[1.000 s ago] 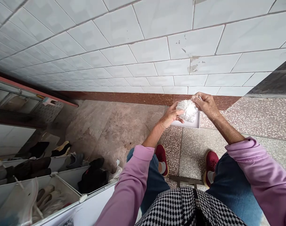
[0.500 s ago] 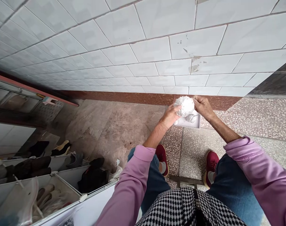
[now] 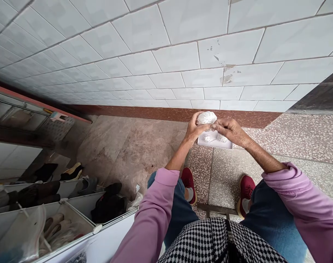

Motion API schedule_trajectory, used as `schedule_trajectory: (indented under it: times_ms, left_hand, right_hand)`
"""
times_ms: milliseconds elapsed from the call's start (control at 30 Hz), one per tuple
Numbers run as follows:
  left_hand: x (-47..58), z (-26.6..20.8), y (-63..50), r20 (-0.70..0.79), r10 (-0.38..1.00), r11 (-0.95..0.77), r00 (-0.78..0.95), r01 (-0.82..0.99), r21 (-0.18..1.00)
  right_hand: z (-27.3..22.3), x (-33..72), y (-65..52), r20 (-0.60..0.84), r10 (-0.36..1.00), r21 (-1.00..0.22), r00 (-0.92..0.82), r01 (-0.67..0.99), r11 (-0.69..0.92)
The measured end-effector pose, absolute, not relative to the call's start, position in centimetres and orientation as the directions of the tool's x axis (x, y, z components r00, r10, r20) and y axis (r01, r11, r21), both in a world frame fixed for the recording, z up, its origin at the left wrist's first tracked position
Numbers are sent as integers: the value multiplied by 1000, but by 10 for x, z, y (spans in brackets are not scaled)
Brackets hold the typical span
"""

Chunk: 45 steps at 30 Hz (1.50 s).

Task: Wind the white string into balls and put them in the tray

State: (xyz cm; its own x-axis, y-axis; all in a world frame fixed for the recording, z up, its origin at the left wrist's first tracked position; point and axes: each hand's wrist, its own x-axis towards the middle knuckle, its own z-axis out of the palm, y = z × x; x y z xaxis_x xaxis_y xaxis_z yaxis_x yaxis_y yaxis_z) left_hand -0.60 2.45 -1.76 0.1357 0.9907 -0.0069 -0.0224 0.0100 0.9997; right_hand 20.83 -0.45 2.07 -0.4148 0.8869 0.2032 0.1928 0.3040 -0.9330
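Observation:
A rounded white ball (image 3: 206, 118), which looks like wound yarn, is in my left hand (image 3: 195, 127). My fingers wrap around its left side, with the thumb across its lower front. At the ball's lower right my right hand (image 3: 230, 130) is closed in a pinch, thumb against forefinger, close to the left thumb. Whatever lies in that pinch is too small to make out. Below both hands a shallow pale tray (image 3: 214, 145) rests on the floor. It holds a small whitish ball (image 3: 207, 138) on the left and another small ball (image 3: 222, 138) on the right, partly behind my right hand.
A white tiled wall (image 3: 177, 54) with a brown skirting (image 3: 155, 112) rises just beyond the tray. Shoes and bags fill an open compartment unit (image 3: 100, 227) at the lower left. My red shoes (image 3: 247, 188) stand either side of a dark low bar (image 3: 218, 209).
The ball has turned and shifted left and slightly up in my left hand. My right hand has come left and down to its lower edge. More of the tray now shows.

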Motion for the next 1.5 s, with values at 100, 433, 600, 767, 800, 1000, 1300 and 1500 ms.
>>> schedule_trajectory:
  times_ms: [100, 433, 600, 767, 800, 1000, 1300, 1500]
  left_hand:
    - [-5, -13, 20, -101, 934, 128, 344, -57, 990]
    - [20, -15, 7, -186, 894, 317, 408, -283, 905]
    - [21, -9, 4, -189, 868, 334, 460, -256, 907]
    - [14, -4, 9, -164, 901, 325, 402, -377, 867]
    - [13, -5, 12, -152, 923, 296, 353, -401, 867]
    - [8, -18, 24, -141, 985, 170, 99, -404, 899]
    - [-4, -24, 26, -107, 987, 109, 120, -3, 994]
    - [2, -14, 13, -245, 880, 321, 407, -130, 938]
  right_hand:
    - [25, 224, 5, 201, 935, -951, -292, 171, 258]
    - [8, 230, 18, 124, 986, -991, -110, 40, 129]
    - [1, 232, 23, 113, 986, -992, -122, 43, 119]
    - [-6, 223, 23, 180, 978, -968, -108, 157, 195]
    - [-7, 218, 21, 192, 973, -957, -130, 195, 215]
    - [-6, 188, -5, 172, 897, -887, -407, 332, 321]
    - [36, 212, -8, 212, 916, -951, -340, 146, 274]
    - [25, 232, 10, 129, 977, -989, -169, 43, 138]
